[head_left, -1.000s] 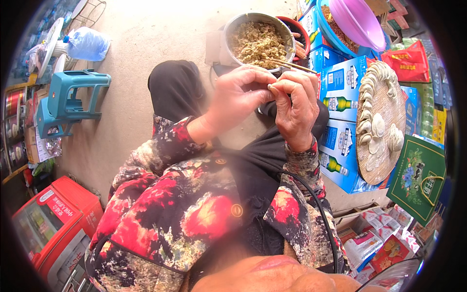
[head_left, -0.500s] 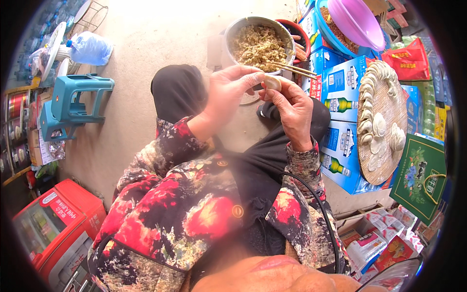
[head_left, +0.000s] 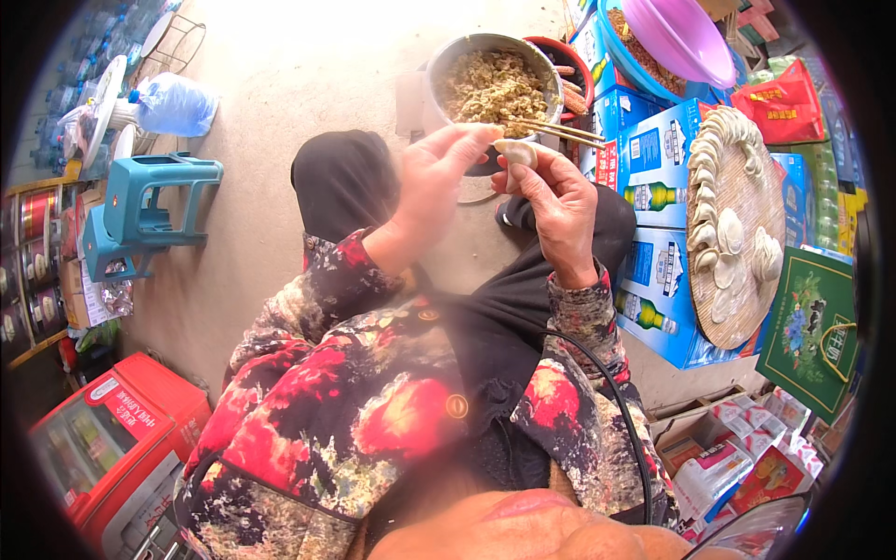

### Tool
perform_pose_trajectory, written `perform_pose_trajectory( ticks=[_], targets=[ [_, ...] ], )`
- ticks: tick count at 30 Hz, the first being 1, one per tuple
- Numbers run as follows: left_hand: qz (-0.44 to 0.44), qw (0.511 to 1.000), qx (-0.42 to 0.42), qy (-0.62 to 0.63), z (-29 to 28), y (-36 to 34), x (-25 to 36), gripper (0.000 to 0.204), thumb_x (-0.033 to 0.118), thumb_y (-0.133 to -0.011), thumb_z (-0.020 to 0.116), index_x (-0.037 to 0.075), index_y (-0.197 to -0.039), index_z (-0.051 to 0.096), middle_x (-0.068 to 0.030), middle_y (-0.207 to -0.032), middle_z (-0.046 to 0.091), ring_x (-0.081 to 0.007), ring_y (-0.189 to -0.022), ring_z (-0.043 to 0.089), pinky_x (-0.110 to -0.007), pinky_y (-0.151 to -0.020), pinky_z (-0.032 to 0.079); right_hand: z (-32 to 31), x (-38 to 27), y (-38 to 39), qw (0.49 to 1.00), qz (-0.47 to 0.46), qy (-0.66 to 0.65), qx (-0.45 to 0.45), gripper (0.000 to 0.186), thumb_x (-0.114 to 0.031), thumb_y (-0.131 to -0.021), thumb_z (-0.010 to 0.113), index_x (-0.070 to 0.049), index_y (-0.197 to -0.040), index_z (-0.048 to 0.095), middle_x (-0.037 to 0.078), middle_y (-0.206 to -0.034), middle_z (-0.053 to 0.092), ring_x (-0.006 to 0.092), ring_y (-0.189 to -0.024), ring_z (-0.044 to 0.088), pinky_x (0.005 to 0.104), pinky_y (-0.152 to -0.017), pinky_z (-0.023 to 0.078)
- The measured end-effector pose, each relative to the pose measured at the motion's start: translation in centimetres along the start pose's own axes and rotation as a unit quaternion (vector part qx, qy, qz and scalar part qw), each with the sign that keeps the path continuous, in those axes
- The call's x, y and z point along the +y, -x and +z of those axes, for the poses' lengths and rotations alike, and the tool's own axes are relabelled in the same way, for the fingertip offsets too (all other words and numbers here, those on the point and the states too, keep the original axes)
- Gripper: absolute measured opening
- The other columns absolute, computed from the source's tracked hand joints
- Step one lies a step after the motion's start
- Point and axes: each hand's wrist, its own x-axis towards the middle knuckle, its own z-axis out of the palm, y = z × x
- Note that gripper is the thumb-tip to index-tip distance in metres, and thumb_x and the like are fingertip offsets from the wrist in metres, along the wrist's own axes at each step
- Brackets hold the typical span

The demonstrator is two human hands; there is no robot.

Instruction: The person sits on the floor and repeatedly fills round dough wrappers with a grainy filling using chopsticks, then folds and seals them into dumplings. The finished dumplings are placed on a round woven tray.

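Note:
Between thumb and fingers of my right hand (head_left: 560, 201) is a small pale folded dumpling (head_left: 518, 153). My left hand (head_left: 431, 182), slightly blurred, is just left of it, fingertips pinched close by; I cannot make out what is between them. Beyond both hands is a steel bowl (head_left: 439, 70) of chopped filling (head_left: 490, 84), with chopsticks (head_left: 569, 131) resting across its near right side. To the right, a round woven board (head_left: 756, 294) on boxes bears several rows of folded dumplings (head_left: 700, 187) and some flat round pieces (head_left: 728, 233).
Blue cartons (head_left: 653, 280), stacked basins (head_left: 677, 37), a red bag (head_left: 779, 103) and a green gift box (head_left: 803, 336) stand at right. At left are blue stools (head_left: 145, 196), a water jug (head_left: 177, 103) and a red cooler (head_left: 126, 429). My legs (head_left: 336, 177) are bent below my hands.
My right hand has turned, bringing the pale dumpling into view above its thumb. My left hand's fingertips have drawn slightly back to the left and up from it.

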Motion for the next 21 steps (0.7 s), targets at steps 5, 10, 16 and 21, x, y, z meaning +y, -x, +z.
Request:
perform_pose_trajectory(
  ticks=[5, 10, 16, 21],
  targets=[
    [0.024, 0.999, -0.01, -0.041, 0.0, 0.1, -0.3, 0.016, 0.012, -0.097, 0.067, 0.0, -0.103, 0.074, -0.0017, -0.095, 0.072, -0.008, -0.086, 0.063, -0.024, -0.079, 0.051, -0.1, 0.6, 0.0, 1.0, -0.013, 0.019, -0.014, 0.025, -0.009, -0.1, 0.063, 0.005, -0.121, 0.064, 0.01, -0.102, 0.073, 0.0154, -0.086, 0.071, 0.0261, -0.075, 0.057],
    [0.019, 0.999, 0.04, 0.003, 0.7, 0.1, -0.1, 0.014, 0.009, -0.096, 0.066, -0.002, -0.102, 0.072, -0.003, -0.093, 0.072, -0.0096, -0.087, 0.064, -0.026, -0.083, 0.051, 0.1, -0.1, 0.0, 1.0, -0.017, 0.005, 0.0, 0.024, -0.006, -0.098, 0.064, 0.005, -0.119, 0.066, 0.009, -0.103, 0.072, 0.0137, -0.087, 0.071, 0.0259, -0.078, 0.055],
    [0.053, 0.995, -0.033, -0.081, 0.0, -0.2, 0.1, 0.015, 0.008, -0.095, 0.067, -0.003, -0.104, 0.073, -0.0057, -0.101, 0.071, -0.0108, -0.095, 0.064, -0.026, -0.086, 0.051, -0.2, 0.8, 0.0, 1.0, -0.026, -0.012, -0.011, 0.025, -0.004, -0.096, 0.066, 0.004, -0.12, 0.067, 0.007, -0.104, 0.071, 0.0131, -0.086, 0.069, 0.0257, -0.077, 0.055],
    [0.039, 0.996, -0.032, -0.067, 0.1, 0.0, 0.0, 0.016, 0.008, -0.095, 0.066, -0.004, -0.103, 0.073, -0.0068, -0.109, 0.07, -0.0115, -0.102, 0.063, -0.027, -0.089, 0.05, 0.0, 0.7, -0.1, 0.999, -0.033, -0.034, -0.016, 0.026, -0.004, -0.095, 0.068, 0.005, -0.12, 0.066, 0.008, -0.107, 0.07, 0.0136, -0.085, 0.069, 0.0251, -0.075, 0.055]
  ],
)
